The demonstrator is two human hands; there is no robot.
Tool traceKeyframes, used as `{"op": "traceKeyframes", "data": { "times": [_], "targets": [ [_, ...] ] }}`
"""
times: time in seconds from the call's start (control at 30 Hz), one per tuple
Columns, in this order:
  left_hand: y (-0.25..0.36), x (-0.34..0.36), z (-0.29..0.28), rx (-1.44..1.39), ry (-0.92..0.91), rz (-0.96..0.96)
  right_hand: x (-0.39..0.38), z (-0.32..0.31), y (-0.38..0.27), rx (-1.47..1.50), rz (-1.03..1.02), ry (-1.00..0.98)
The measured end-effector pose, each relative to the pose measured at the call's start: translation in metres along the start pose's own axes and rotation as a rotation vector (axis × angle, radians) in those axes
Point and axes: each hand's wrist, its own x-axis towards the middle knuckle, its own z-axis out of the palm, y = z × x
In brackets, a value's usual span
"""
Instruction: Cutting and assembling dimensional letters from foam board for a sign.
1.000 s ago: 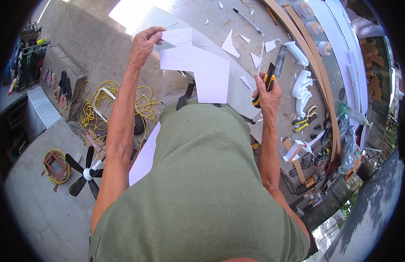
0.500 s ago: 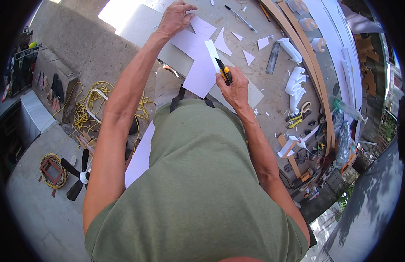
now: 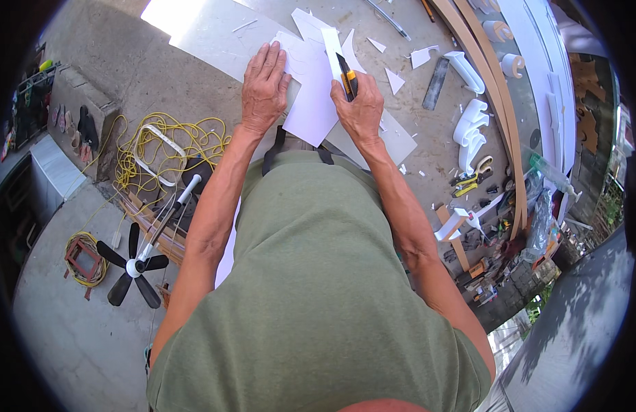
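A yellow-and-black utility knife [image 3: 348, 77] is in my right hand [image 3: 361, 110], its dark end pointing up and away from me. Directly beside the knife lies a narrow white strip [image 3: 332, 47]; its lower end meets my fingers, and I cannot tell whether they grip it. My left hand [image 3: 264, 89] rests palm down, fingers stretched out, at the left edge of a white sheet [image 3: 311, 113]. That sheet overlies a grey board [image 3: 398, 141]. Near the strip are a curved white offcut [image 3: 351, 55] and a pointed white piece [image 3: 306, 23].
Small white scraps [image 3: 395, 81] dot the table, with a pen [image 3: 390, 19] and a dark flat bar [image 3: 436, 84]. White curved shapes [image 3: 470, 127], yellow-handled pliers [image 3: 465, 185] and long brown strips [image 3: 500, 103] lie right. Yellow cord [image 3: 143, 161] and a fan [image 3: 134, 266] are left.
My left hand has come back toward me from the sheet's far end and flattened at its left edge. My right hand, still with the knife, has shifted slightly away from me.
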Motion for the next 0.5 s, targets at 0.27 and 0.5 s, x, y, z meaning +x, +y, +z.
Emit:
{"op": "traceKeyframes", "data": {
  "times": [0.27, 0.5],
  "targets": [
    [0.001, -0.015, -0.006, -0.044, -0.032, -0.052, -0.001, 0.003, -0.004, 0.016, -0.134, 0.011],
    [0.003, -0.028, -0.005, -0.107, -0.019, -0.089, -0.006, 0.018, -0.027, -0.055, -0.115, -0.09]
  ]
}}
